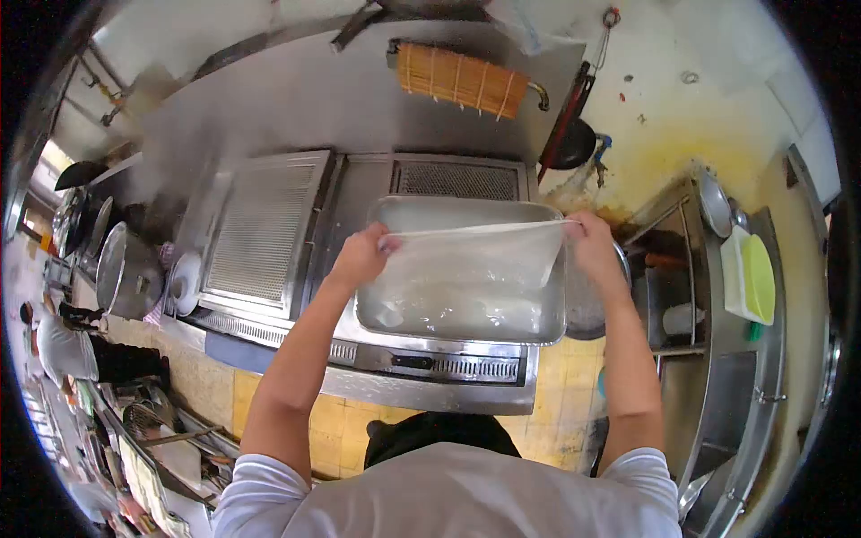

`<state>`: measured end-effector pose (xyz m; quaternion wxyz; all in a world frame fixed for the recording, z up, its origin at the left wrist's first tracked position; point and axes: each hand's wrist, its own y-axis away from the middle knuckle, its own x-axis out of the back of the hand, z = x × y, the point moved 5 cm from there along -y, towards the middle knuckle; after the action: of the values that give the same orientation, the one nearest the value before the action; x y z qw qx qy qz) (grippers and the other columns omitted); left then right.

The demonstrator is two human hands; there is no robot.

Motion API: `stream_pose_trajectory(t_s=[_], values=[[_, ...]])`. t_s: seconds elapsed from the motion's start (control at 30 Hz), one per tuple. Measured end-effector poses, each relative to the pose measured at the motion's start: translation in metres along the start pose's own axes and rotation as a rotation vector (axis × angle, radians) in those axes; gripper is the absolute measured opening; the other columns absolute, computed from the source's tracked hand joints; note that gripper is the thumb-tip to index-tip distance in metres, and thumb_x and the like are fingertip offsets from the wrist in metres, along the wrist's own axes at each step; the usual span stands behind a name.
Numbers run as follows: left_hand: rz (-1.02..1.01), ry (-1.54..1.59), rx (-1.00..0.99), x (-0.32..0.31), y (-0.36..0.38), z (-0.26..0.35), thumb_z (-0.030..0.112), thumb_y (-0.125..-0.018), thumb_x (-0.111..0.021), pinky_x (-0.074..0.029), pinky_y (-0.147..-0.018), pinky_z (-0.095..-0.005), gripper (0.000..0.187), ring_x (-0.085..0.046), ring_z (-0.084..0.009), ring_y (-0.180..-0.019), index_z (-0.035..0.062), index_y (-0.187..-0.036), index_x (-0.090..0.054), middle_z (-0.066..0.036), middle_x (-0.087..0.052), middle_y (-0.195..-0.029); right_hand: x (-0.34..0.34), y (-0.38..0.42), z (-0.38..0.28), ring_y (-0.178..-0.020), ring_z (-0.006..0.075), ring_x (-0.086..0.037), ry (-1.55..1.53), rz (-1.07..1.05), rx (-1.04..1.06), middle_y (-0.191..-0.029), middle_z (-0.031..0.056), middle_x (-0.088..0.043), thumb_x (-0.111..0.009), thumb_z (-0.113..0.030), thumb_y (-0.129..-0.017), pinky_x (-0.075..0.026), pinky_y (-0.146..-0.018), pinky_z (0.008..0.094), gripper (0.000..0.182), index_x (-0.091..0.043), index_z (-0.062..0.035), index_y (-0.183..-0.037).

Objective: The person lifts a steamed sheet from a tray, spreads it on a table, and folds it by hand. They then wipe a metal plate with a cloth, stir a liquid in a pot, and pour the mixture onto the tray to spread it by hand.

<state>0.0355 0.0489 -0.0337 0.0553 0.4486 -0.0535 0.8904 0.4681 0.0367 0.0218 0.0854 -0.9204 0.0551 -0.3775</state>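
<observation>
A white, translucent sheet (pixel 475 255) is stretched between my two hands over a rectangular metal tray (pixel 462 338). My left hand (pixel 363 255) pinches the sheet's upper left corner near the tray's left rim. At the right rim, my right hand (pixel 587 240) grips the upper right corner. The lower part of the sheet hangs into the tray, where wet, shiny, whitish contents show; what they are I cannot make out. The tray rests on the steel counter.
A perforated steel panel (pixel 262 235) lies left of the tray. A bamboo mat (pixel 462 79) hangs behind it. Large pot (pixel 130 273) stands far left, near another person (pixel 67 350). At right are a sink unit (pixel 717 394) and green basin (pixel 760 278).
</observation>
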Motion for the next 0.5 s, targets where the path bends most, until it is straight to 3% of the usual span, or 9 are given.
stream_pose_trajectory(t_s=[0.1,0.2,0.33,0.43,0.47,0.5], values=[[0.084,0.083,-0.132,0.047,0.028,0.038,0.02,-0.09,-0.075,-0.055,-0.076,-0.0482,0.023,-0.069,-0.0444,-0.088,0.0027,-0.104,-0.068,-0.024,-0.071,-0.091,0.026,-0.002,-0.019,-0.08,0.019,-0.063,-0.231,0.055,0.033,-0.085,0.0096,-0.068,-0.06,-0.008,-0.096,-0.05,-0.076,0.0325,0.014,-0.069,0.0013,-0.1],[0.173,0.137,-0.175,0.085,0.044,0.049,0.018,-0.092,-0.075,-0.053,-0.074,-0.0394,0.021,-0.07,-0.0298,-0.08,0.0016,-0.103,-0.068,-0.02,-0.071,-0.087,0.057,0.003,-0.058,-0.082,0.0097,-0.058,-0.425,0.089,0.059,-0.088,0.0007,-0.066,-0.056,-0.011,-0.102,-0.048,-0.075,0.0284,0.016,-0.069,-0.0006,-0.106],[0.307,0.238,-0.117,0.141,0.065,0.072,0.025,-0.095,-0.074,-0.052,-0.073,-0.0347,0.026,-0.065,-0.0192,-0.078,0.0005,-0.101,-0.07,-0.015,-0.071,-0.085,0.1,0.006,-0.108,-0.081,0.0087,-0.056,-0.601,0.107,0.054,-0.09,-0.0008,-0.066,-0.061,-0.012,-0.1,-0.046,-0.075,0.0263,0.015,-0.069,-0.0012,-0.108],[0.456,0.204,-0.134,0.18,0.08,0.087,0.028,-0.095,-0.073,-0.052,-0.073,-0.035,0.029,-0.066,-0.02,-0.079,0.0001,-0.101,-0.071,-0.015,-0.071,-0.085,0.125,0.002,-0.14,-0.082,0.009,-0.058,-0.865,0.053,0.159,-0.09,-0.0005,-0.067,-0.062,-0.012,-0.1,-0.048,-0.076,0.0258,0.016,-0.069,-0.0013,-0.109],[0.547,0.173,-0.219,0.195,0.085,0.097,0.019,-0.094,-0.073,-0.053,-0.072,-0.0375,0.019,-0.068,-0.0279,-0.077,0.0009,-0.099,-0.072,-0.018,-0.071,-0.085,0.133,0.002,-0.149,-0.082,0.0105,-0.062,-0.907,0.045,0.122,-0.092,0.002,-0.067,-0.059,-0.009,-0.101,-0.051,-0.075,0.0263,0.014,-0.066,-0.0014,-0.11],[0.603,0.185,-0.231,0.205,0.088,0.099,0.019,-0.094,-0.073,-0.053,-0.072,-0.0374,0.019,-0.068,-0.0278,-0.076,0.0009,-0.099,-0.072,-0.018,-0.072,-0.085,0.14,0.003,-0.16,-0.082,0.0106,-0.062,-0.911,0.052,0.132,-0.092,0.0022,-0.067,-0.059,-0.009,-0.101,-0.051,-0.076,0.0265,0.014,-0.066,-0.0012,-0.11]])
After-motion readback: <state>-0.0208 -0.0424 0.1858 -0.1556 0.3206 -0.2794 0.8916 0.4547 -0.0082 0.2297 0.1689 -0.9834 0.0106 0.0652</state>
